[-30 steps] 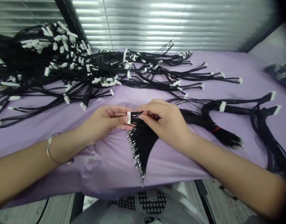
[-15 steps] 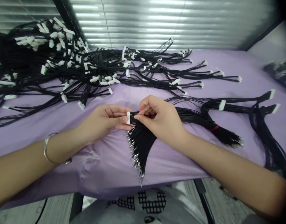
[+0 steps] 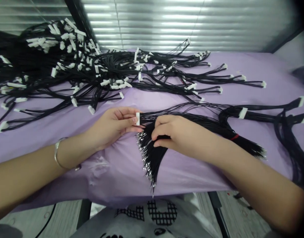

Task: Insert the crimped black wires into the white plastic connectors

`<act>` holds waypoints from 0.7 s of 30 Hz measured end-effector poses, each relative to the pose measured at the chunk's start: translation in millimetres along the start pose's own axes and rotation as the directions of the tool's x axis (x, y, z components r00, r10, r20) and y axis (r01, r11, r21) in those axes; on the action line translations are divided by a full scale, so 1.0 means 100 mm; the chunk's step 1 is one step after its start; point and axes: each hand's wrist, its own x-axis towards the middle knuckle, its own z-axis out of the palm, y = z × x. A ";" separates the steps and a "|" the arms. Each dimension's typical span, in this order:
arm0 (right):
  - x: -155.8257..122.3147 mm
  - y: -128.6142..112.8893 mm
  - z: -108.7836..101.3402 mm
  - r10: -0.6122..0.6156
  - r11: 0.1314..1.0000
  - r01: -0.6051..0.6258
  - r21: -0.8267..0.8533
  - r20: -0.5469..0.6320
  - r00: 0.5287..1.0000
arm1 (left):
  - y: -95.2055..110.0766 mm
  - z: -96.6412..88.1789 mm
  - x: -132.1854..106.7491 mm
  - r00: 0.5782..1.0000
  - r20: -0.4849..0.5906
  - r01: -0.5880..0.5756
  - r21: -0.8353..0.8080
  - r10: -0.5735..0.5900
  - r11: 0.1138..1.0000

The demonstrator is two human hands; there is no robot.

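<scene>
My left hand (image 3: 117, 124) pinches a white plug connector (image 3: 137, 119) between thumb and fingers, held upright above the cloth. Several thin black wires run from the connector's right side. Just to the right, my right hand (image 3: 169, 132) is lowered over a fanned bundle of loose black wires (image 3: 158, 158). Its thumb and fingertips come close together at a black wire (image 3: 149, 142) near the bundle's left side. Silvery metal terminals (image 3: 143, 152) tip the loose wires. The fingertips partly hide what they grip.
A large heap of black cable harnesses (image 3: 75, 72) with white connectors covers the back left of the purple cloth (image 3: 112, 181). More harnesses (image 3: 261, 114) lie at the right, beside a wire bundle with a red tie (image 3: 235, 136). Window blinds (image 3: 154, 26) stand behind.
My right hand has moved away from the connector, down to the loose wires' ends. My left hand still holds the connector. The whole view has shifted slightly.
</scene>
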 end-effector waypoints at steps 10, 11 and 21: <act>0.02 -0.03 0.01 0.034 0.988 -0.011 0.152 -0.153 0.988 | 0.00 -0.03 0.01 1.000 0.016 0.021 0.014 -0.021 1.000; 0.02 -0.04 0.02 0.027 0.984 0.005 0.177 -0.177 0.984 | 0.00 -0.03 0.00 1.000 0.013 0.022 0.019 -0.022 1.000; 0.07 -0.11 0.06 0.306 0.919 -0.201 0.340 -0.291 0.906 | 0.00 0.00 0.00 0.999 0.046 0.012 0.058 -0.015 0.998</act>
